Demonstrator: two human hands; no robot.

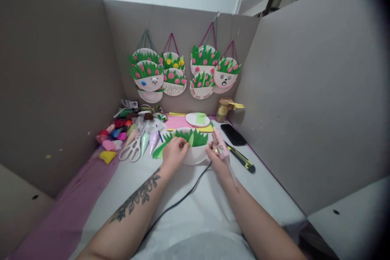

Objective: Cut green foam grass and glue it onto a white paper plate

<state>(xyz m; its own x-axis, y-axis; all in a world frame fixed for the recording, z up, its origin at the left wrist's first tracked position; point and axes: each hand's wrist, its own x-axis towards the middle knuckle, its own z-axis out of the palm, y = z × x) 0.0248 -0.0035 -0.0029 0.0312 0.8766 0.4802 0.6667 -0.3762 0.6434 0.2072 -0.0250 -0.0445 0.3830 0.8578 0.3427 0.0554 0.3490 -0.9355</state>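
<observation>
A white paper plate pocket [196, 155] with a fringe of green paper grass [199, 138] lies in front of me. My left hand [176, 152] is over its left side, thumb and forefinger pinched at a light green paper leaf [191, 138] among the darker blades. Loose green paper strips [157, 153] show to the left of that hand. At the plate's right edge, my right hand [217, 161] is closed around a pink hot glue gun [219, 143], its fingertips by the rim. A clear glue stick [233, 172] juts from the gun's back, and a black cord [185, 195] runs toward me.
White scissors [131, 149], piping bags [145, 143] and coloured clay packets [107, 157] lie left. To the right are a yellow-black cutter [242, 159], a phone [233, 134] and a jar [224, 109]. Finished plate crafts [149, 75] hang on the back panel; grey panels [286, 109] stand at both sides.
</observation>
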